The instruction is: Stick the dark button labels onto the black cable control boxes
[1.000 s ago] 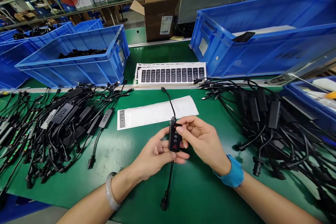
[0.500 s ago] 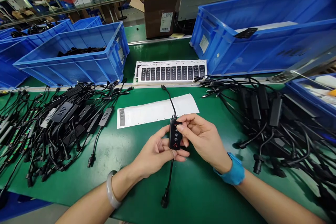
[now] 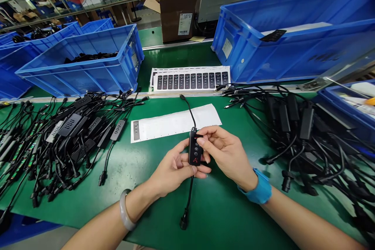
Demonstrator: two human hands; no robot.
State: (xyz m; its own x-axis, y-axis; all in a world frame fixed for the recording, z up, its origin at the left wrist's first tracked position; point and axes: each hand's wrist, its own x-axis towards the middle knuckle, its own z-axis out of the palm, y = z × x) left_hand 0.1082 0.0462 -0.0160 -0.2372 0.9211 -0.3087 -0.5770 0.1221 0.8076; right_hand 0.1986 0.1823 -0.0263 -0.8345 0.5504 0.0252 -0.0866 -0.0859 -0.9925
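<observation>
Both hands hold a small black controller (image 3: 195, 150) with round buttons and red marks, over the middle of the green table (image 3: 228, 211). My left hand (image 3: 172, 170) cups it from below and the left, fingers curled round it. My right hand (image 3: 225, 152) pinches its upper right side, thumb on the face. A black cable (image 3: 188, 109) runs from its top toward the back, and another hangs down to a plug (image 3: 184, 222). Just behind lies a white backing sheet (image 3: 175, 124) with one grey sticker at its left end.
Sheets of black stickers (image 3: 190, 79) lie further back. A tangled heap of black controllers with cables (image 3: 64, 136) fills the left. Another heap (image 3: 304, 129) lies right. Blue crates stand at back left (image 3: 84, 64) and back right (image 3: 293, 43). A cardboard box (image 3: 179, 11) stands behind.
Both hands and the controller stay almost in place; the view shifted slightly. The right thumb moves a little on the controller's face.
</observation>
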